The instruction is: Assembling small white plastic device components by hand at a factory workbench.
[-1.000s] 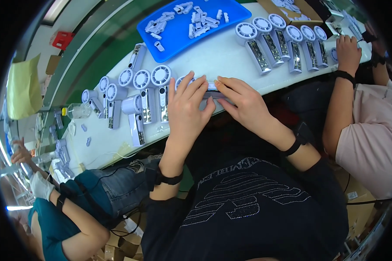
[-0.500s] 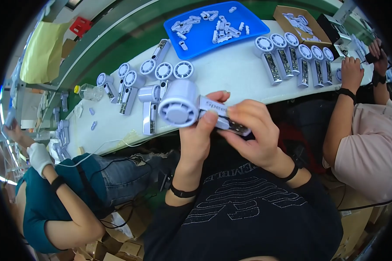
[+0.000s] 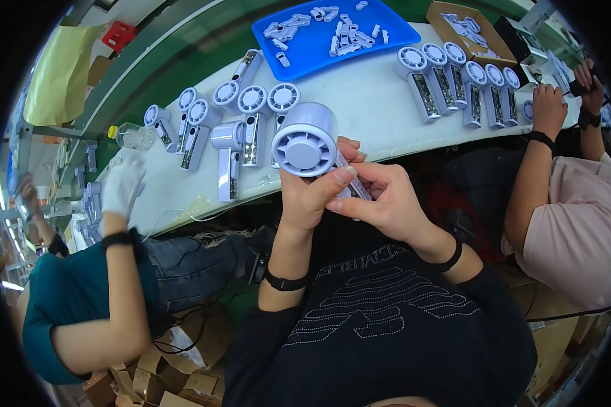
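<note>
My left hand is closed around a pale lilac handheld fan just past the table's near edge. The fan's round slotted head tilts up and toward me, and its handle runs down to the right between my hands. With thumb and fingers, my right hand grips the lower handle. Much of the handle is hidden by my fingers. Beyond my left hand stands a group of similar fans, several with circuit boards showing in open handles.
A blue tray of small lilac parts lies at the back. More fans line the right side, near a cardboard box. At left are a clear bottle and a co-worker's white-gloved hand; another co-worker's hand is at right.
The fan has shifted right and turned, so its handle now points more toward me, with my right hand closer to my left. The left co-worker's gloved hand has moved to the table.
</note>
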`<state>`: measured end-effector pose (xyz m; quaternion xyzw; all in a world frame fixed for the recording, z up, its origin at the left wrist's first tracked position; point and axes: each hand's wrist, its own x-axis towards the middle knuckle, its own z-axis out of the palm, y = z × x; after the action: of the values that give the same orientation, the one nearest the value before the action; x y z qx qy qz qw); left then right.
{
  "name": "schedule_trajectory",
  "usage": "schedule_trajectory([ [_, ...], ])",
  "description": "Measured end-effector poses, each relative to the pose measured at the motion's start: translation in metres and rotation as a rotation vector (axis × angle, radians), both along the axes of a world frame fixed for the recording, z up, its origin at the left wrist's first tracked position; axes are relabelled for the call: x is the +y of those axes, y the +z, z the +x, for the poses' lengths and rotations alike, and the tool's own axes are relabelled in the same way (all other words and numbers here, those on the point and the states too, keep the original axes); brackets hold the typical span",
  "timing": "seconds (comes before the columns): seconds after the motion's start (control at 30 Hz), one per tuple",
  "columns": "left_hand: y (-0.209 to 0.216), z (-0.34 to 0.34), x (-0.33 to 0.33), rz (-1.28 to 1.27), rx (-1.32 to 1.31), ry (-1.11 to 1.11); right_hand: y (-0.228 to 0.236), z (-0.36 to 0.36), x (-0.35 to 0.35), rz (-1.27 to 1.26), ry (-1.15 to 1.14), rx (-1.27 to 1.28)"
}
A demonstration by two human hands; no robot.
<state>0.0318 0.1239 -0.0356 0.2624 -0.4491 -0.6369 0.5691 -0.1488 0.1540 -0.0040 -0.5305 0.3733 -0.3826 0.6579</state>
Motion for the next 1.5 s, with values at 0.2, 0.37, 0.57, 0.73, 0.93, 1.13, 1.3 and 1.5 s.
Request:
schedule_trajectory([
  [0.2,-0.009,0.000,0.002,0.075,0.017,-0.020,-0.013,0.000,-0.003,0.028,-0.044,-0.009],
  [0.37,0.006,0.008,0.002,0.205,-0.179,-0.080,-0.002,-0.011,-0.015,0.180,0.095,0.138],
  [0.57,0.007,0.013,0.002,0.121,-0.182,-0.119,-0.002,-0.009,-0.007,0.102,0.049,0.105],
  [0.73,-0.002,0.011,0.003,0.132,-0.104,-0.105,0.001,-0.007,-0.003,0.043,0.005,0.140],
  [0.93,-0.008,-0.007,0.003,0.136,0.013,-0.067,-0.006,-0.006,0.006,-0.172,-0.082,0.245],
  [1.13,0.030,0.000,0.007,0.391,-0.447,-0.105,-0.026,-0.025,-0.014,0.374,0.165,-0.240],
  [1.3,0.035,-0.001,0.012,0.146,-0.316,-0.242,-0.034,-0.030,-0.009,0.450,0.380,-0.789],
  [1.5,0.049,-0.020,0.038,0.109,-0.513,-0.205,-0.038,-0.028,-0.007,0.408,0.314,-0.753],
])
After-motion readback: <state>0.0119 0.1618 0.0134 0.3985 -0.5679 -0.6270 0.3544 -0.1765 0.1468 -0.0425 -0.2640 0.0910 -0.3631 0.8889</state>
